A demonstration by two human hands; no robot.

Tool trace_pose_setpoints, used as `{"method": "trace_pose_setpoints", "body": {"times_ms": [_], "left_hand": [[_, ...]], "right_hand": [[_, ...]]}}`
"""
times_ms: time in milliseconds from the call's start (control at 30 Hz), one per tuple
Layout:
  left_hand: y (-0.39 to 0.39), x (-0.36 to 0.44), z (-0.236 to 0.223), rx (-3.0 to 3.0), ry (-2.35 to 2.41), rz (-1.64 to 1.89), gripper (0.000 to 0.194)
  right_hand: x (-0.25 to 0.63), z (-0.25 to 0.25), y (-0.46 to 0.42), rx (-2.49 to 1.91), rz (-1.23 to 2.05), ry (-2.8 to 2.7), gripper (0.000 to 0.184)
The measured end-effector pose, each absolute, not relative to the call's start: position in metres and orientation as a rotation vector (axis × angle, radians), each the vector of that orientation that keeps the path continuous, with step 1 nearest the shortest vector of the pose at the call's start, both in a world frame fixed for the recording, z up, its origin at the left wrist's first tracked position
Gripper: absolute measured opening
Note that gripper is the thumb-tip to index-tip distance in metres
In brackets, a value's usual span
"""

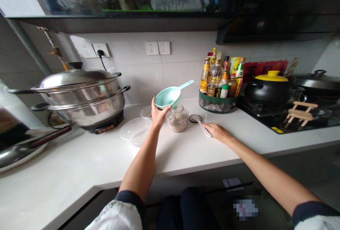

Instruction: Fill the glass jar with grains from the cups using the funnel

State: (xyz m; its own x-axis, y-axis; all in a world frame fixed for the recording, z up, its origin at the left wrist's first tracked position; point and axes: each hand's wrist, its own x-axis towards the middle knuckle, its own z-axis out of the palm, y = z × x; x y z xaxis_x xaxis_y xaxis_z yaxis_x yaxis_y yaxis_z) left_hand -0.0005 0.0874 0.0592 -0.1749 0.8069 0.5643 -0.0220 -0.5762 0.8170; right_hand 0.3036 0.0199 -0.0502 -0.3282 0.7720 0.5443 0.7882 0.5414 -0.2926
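Note:
My left hand [158,116] grips a mint-green plastic funnel [168,97] by its bowl, fingers and thumb around the near side. Its long handle points up to the right, and its underside is mostly hidden. Just below it stands a clear glass jar [177,121], partly filled with pale flakes that look like oats. To the jar's right, my right hand [217,132] is closed on the handle of a white spoon [203,126]. The spoon's head is over a round, dark-rimmed lid [195,118] on the counter. Behind my left hand, a clear dish [145,111] holds some flakes.
Translucent plastic lids [132,129] lie left of my forearm on the white counter [106,159]. A large steel steamer [82,95] and a frying pan [23,148] stand further left. At right are a green-rimmed condiment rack [217,103], a black pot [267,89] and a small wooden chair [301,114].

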Motion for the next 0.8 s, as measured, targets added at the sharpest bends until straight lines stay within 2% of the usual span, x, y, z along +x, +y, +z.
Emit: {"method": "trace_pose_setpoints", "body": {"times_ms": [100,267,433,567,733,800], "left_hand": [[0.089,0.0,0.061,1.526,0.937,1.787,0.105],[0.102,-0.003,0.059,1.6,0.917,1.704,0.107],[0.113,-0.006,0.054,1.689,0.92,1.609,0.103],[0.114,-0.007,0.05,1.707,0.932,1.544,0.103],[0.115,-0.005,0.047,1.679,0.775,1.423,0.12],[0.113,-0.007,0.048,1.705,0.796,1.405,0.119]], "right_hand": [[0.299,-0.043,0.019,-1.217,-0.109,-2.036,0.042],[0.27,-0.001,0.037,-1.144,-0.059,-1.575,0.027],[0.224,0.059,0.071,-0.916,0.617,-1.122,0.039],[0.201,0.088,0.091,-0.772,1.063,-0.841,0.041],[0.193,0.091,0.104,-0.787,1.206,-0.736,0.022],[0.193,0.087,0.106,-0.766,1.214,-0.722,0.017]]}}
